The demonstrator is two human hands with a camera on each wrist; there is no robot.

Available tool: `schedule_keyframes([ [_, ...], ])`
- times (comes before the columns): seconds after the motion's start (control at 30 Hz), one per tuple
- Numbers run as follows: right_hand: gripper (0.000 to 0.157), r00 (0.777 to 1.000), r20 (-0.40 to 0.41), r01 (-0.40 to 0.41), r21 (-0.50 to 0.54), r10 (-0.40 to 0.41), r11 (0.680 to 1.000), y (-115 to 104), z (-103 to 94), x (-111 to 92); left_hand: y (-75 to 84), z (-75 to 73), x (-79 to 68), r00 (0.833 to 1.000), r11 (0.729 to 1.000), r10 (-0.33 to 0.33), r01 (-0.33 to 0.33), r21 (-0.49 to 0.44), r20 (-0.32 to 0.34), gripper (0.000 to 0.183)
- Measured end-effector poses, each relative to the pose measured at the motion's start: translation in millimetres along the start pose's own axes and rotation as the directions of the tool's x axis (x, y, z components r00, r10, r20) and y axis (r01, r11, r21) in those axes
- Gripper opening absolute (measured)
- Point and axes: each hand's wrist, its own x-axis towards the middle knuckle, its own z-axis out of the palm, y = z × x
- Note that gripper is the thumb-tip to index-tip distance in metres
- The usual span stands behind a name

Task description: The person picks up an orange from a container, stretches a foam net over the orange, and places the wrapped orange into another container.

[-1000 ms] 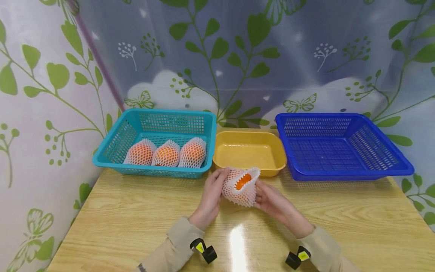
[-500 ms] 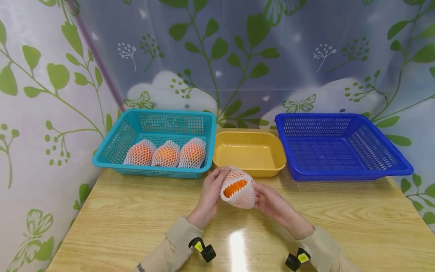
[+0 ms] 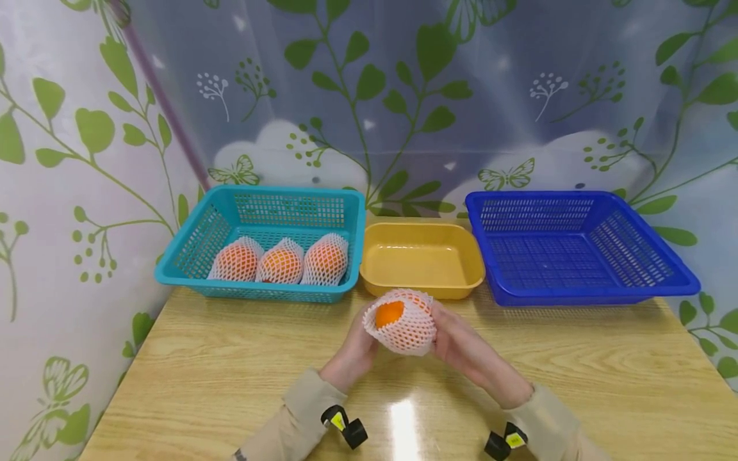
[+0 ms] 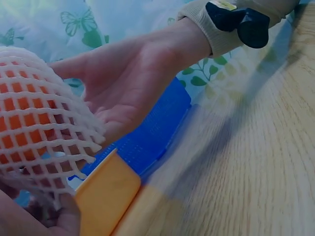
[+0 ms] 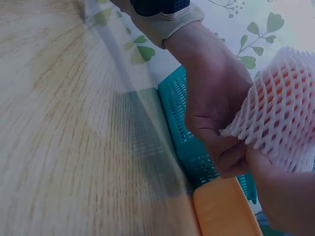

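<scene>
Over the table front, both hands hold an orange fruit [image 3: 389,314] wrapped in a white foam net [image 3: 412,330]. The net's open end faces left and bares part of the fruit's smooth skin. My left hand [image 3: 352,355] is at that open end, its fingers mostly hidden behind the net in the head view. In the right wrist view, the left hand's bent fingers [image 5: 229,152] pinch the net's toothed edge. From the right, my right hand [image 3: 464,342] grips the wrapped fruit, thumb along its near side and other fingers hidden behind it.
A teal basket [image 3: 259,291] at back left holds three more net-wrapped fruits [image 3: 280,262]. Beside it stands a yellow tub [image 3: 423,288], just beyond the hands. A blue basket [image 3: 594,294] stands at back right. Patterned cloth hangs behind the wooden table [image 3: 230,358].
The wrapped fruit has turned between the hands, so the net's opening swung from the upper right to the left. The left thumb, earlier on top of the net, is now hidden behind it.
</scene>
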Motion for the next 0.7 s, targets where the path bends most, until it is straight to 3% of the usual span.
schedule_keyframes([
  [0.1, 0.045, 0.992, -0.124, 0.02, -0.013, -0.022, 1.0, -1.2, 3.8, 0.4, -0.6, -0.1, 3.3, 0.998, 0.998, -0.058, 0.058, 0.007, 0.021, 0.038],
  [0.23, 0.024, 0.965, -0.259, 0.039, -0.004, -0.039, 0.999, -0.9, 4.5, 1.8, -1.9, 0.1, 8.6, 0.988, 0.991, -0.134, 0.133, 0.025, 0.074, 0.061],
  [0.37, 0.022, 0.958, -0.281, 0.058, 0.018, -0.051, 0.998, 1.4, 3.5, 2.8, -2.3, 0.3, 9.4, 0.978, 0.984, -0.176, 0.177, 0.001, 0.114, 0.072],
  [0.5, 0.02, 0.944, -0.329, 0.042, 0.008, -0.037, 0.999, 1.9, 5.9, 3.1, -1.9, 0.5, 8.8, 0.967, 0.971, -0.218, 0.228, -0.067, 0.129, 0.068],
  [0.63, 0.026, 0.909, -0.404, 0.051, -0.139, -0.103, 0.989, -0.1, 5.5, 3.4, 0.4, 1.9, 8.3, 0.965, 0.964, -0.221, 0.238, -0.116, 0.142, 0.063],
  [0.7, 0.037, 0.898, -0.396, 0.073, -0.292, -0.19, 0.954, -1.3, 4.3, 2.7, 2.1, 3.1, 8.1, 0.969, 0.967, -0.202, 0.221, -0.13, 0.146, 0.063],
])
